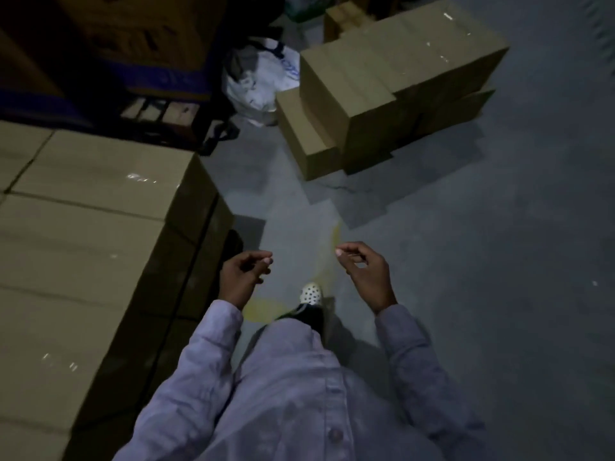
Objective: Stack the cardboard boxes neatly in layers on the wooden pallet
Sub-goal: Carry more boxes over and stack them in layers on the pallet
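Note:
A tall stack of brown cardboard boxes (pixel 83 247) fills the left side, its taped tops level and several layers deep; the pallet beneath it is hidden. A loose pile of cardboard boxes (pixel 392 88) stands on the floor ahead at the upper right, with lower boxes (pixel 306 134) at its left foot. My left hand (pixel 244 276) hangs in front of me beside the stack's corner, fingers loosely curled, holding nothing. My right hand (pixel 364 272) is level with it, also loosely curled and holding nothing. Both hands are well short of the loose pile.
Grey concrete floor (pixel 482 244) stretches to the right. A white plastic bag (pixel 263 81) lies between the pile and dark shelving with boxes (pixel 133 44) at the upper left. My foot in a white perforated shoe (pixel 311 292) is below my hands.

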The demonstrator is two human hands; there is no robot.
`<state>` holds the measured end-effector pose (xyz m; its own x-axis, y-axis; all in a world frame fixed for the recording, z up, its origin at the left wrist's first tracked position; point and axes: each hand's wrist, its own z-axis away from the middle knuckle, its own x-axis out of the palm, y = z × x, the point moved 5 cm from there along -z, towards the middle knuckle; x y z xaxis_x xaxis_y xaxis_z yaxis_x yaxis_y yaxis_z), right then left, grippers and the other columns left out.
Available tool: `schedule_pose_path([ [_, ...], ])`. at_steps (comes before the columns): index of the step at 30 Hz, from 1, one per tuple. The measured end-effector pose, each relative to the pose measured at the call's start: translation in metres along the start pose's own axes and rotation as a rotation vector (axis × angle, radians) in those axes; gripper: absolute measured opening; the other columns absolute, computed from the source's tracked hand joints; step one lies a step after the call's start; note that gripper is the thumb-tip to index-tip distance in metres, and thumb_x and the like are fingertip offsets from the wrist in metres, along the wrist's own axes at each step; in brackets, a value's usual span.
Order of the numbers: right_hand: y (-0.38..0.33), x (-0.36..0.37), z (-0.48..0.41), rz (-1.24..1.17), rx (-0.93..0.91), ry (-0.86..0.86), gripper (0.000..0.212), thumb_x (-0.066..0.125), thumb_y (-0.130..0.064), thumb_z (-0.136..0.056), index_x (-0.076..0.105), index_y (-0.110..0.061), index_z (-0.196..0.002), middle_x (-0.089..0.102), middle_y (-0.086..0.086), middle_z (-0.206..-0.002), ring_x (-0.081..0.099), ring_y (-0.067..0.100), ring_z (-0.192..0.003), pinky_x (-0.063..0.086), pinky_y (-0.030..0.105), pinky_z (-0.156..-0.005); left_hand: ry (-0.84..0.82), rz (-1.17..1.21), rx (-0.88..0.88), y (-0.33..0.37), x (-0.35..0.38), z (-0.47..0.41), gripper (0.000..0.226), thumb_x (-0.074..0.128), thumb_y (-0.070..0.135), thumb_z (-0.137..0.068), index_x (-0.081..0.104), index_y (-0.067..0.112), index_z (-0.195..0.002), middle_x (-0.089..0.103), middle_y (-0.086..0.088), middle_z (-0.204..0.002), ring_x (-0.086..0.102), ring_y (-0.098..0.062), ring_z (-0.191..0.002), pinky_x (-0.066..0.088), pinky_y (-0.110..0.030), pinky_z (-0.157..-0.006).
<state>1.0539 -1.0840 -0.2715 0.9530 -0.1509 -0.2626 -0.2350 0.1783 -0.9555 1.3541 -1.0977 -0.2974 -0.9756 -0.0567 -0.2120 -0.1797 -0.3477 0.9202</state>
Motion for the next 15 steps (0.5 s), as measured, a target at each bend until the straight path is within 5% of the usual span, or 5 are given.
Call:
schedule_pose_path([
  [8, -0.066, -0.104, -0.236, 0.034, -0.035, 0.089, 0.011, 0.080, -0.014, -0.097, 0.080, -0.013, -0.109, 0.080, -0.003, -0.102, 0.070, 0.004, -0.091, 0.055, 0.020, -0.086, -0.156, -0.040, 0.111, 0.156, 0.158, -0.196, 0.019, 0.074, 0.007, -0.098, 0.081, 0.024, -0.099, 0.081, -0.002, -0.096, 0.075, -0.023, -0.086, 0.058, -0.035, -0.069],
  [15, -0.050, -0.166, -0.484, 0.082, -0.111, 0.124, 0.026, 0.079, -0.033, -0.098, 0.076, -0.025, -0.123, 0.077, 0.000, -0.116, 0.073, 0.018, -0.108, 0.061, 0.045, -0.096, -0.029, -0.064, 0.159, 0.228, 0.257, -0.374, 0.011, 0.083, 0.019, -0.094, 0.083, 0.025, -0.103, 0.080, 0.009, -0.104, 0.073, -0.011, -0.103, 0.058, -0.027, -0.080],
])
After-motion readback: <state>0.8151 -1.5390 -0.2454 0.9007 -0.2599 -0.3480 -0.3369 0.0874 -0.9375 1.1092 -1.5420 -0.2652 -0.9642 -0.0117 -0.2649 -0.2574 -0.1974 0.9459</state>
